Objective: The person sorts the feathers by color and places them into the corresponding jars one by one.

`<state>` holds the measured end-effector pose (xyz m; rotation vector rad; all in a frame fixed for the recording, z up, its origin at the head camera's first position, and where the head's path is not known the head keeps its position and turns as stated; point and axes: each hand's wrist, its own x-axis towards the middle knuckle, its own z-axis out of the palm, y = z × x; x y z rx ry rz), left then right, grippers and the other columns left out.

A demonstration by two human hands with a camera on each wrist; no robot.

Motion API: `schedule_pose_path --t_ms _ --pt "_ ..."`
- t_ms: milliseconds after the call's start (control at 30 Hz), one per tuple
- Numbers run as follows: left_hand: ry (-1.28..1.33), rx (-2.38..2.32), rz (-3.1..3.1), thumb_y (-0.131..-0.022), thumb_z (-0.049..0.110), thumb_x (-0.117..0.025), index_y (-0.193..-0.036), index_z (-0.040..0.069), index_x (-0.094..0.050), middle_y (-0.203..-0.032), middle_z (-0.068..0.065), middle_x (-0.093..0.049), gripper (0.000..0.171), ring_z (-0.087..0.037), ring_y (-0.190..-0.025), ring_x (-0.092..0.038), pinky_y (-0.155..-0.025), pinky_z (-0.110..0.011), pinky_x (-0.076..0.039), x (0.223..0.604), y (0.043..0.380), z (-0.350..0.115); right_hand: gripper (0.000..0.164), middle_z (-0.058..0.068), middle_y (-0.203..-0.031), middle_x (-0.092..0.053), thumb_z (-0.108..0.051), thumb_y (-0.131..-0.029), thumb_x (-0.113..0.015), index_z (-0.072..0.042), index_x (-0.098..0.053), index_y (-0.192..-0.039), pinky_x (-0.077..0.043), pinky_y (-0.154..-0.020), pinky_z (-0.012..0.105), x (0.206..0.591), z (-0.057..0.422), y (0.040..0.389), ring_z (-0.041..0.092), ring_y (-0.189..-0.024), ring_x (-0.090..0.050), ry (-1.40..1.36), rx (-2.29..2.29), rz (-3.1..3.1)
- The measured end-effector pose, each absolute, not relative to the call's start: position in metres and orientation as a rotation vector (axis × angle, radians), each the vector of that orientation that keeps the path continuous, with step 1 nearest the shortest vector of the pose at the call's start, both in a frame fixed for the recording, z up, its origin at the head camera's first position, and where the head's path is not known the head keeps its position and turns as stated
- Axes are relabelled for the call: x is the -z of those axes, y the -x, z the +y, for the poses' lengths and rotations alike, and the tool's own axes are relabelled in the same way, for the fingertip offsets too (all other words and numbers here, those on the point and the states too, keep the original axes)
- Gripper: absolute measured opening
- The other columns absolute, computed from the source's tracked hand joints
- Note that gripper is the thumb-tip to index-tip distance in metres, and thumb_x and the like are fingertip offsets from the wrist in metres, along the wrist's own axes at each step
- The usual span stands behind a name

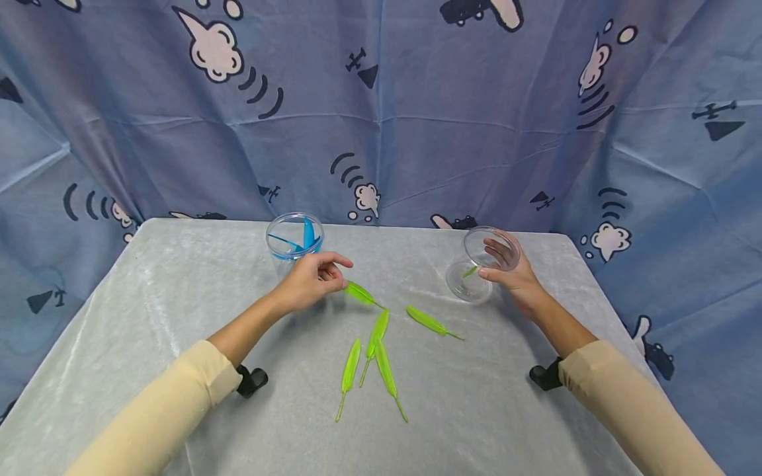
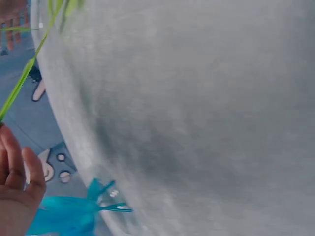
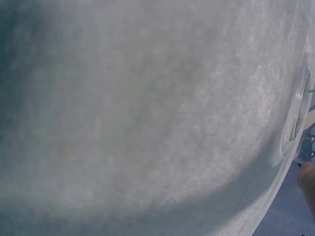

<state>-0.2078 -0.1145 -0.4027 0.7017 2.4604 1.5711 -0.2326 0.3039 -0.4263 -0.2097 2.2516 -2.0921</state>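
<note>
Stretching wide, a grey cloth-covered surface is lying below a clear round plastic container, which the right hand is gripping with curved fingers; the left hand is pinching a slender lime-green feather near the surface's middle.

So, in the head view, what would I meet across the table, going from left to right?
Dish with blue feathers, green feather pinched by the left grip, rightmost loose green feather, lower clear dish.
</note>
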Motion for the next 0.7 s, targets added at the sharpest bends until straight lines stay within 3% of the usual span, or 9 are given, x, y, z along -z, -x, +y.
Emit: schedule_pose_path --t_ms 267,700 --pt "-0.685 -1.691 2.587 -0.090 0.005 -0.073 -0.113 0.004 -0.070 -0.082 -0.005 -0.066 0.023 -0.019 -0.070 -0.060 -0.061 -0.026 -0.048 0.386 0.212 -0.096 0.087 0.022 -0.157 -0.023 0.010 -0.086 -0.067 -0.023 -0.024 -0.154 -0.008 -0.118 0.059 0.426 0.303 0.232 0.034 -0.147 -0.020 0.196 2.072 2.277" --pt "-0.752 -1.758 2.570 -0.091 0.005 -0.072 -0.114 0.004 -0.068 -0.084 -0.006 -0.066 0.024 -0.019 -0.070 -0.060 -0.063 -0.027 -0.049 0.361 0.222 -0.065 0.087 0.021 -0.157 -0.024 0.010 -0.086 -0.067 -0.022 -0.023 -0.155 -0.008 -0.118 0.059 0.426 0.304 0.231 0.032 -0.146 -0.022 0.216 2.078 2.266"
